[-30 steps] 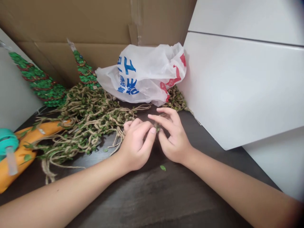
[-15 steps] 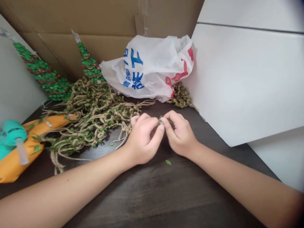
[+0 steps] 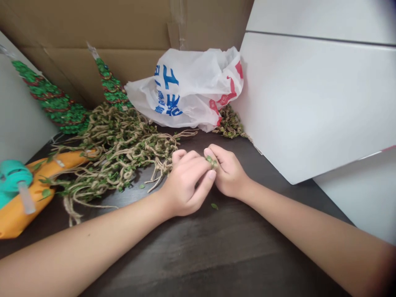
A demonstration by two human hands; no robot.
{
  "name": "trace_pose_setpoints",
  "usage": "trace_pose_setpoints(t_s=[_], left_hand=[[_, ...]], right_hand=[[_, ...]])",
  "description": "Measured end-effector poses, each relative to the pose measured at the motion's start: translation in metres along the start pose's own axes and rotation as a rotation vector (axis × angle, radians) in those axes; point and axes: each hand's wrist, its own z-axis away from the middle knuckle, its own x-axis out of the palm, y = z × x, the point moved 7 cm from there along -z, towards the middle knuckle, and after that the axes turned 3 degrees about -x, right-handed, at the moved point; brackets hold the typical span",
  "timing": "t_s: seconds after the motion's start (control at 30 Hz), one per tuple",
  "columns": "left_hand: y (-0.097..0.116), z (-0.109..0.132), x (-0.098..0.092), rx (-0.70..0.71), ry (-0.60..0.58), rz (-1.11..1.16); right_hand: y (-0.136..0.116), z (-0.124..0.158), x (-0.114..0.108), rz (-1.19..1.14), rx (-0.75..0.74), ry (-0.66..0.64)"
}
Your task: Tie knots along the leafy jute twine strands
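My left hand [image 3: 190, 183] and my right hand [image 3: 229, 171] meet over the dark table. Between them they pinch a short piece of leafy twine [image 3: 211, 161], of which only some green leaves and a bit of cord show. Thumb and forefinger of the left are closed on it, while the right has its fingers curled round the other side. Most of the piece is hidden inside the hands. A loose green leaf [image 3: 214, 206] lies on the table just below them. To the left spreads a heap of leafy twine [image 3: 123, 140] with frayed ends.
A white plastic bag [image 3: 198, 90] with blue and red print lies behind, partly over more leafy twine [image 3: 230, 122]. Two small green tinsel trees [image 3: 54, 99] lean at the back left. An orange packet [image 3: 24, 206] and a teal bottle [image 3: 15, 175] sit at left. White panels [image 3: 315, 95] stand right.
The right hand has closed further, its thumb shifting up, and more green leaves show between the fingers. The whole view has shifted slightly, so the background sits further left.
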Motion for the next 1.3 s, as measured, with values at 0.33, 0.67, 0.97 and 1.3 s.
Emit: trace_pose_setpoints(t_s=[0.33, 0.67, 0.97, 1.3], left_hand=[[-0.028, 0.002, -0.002, -0.285, 0.115, 0.005], [-0.036, 0.0, -0.006, -0.392, 0.173, 0.067], [-0.03, -0.021, -0.021, -0.218, -0.168, -0.599], [-0.067, -0.049, -0.163, -0.395, -0.055, -1.105]], right_hand=[[0.014, 0.003, 0.0, -0.067, 0.116, 0.032], [0.0, 0.004, 0.003, -0.051, 0.001, -0.035], [0.018, 0.003, -0.012, -0.152, 0.088, 0.201], [0.012, 0.0, -0.005, -0.128, 0.092, 0.116]])
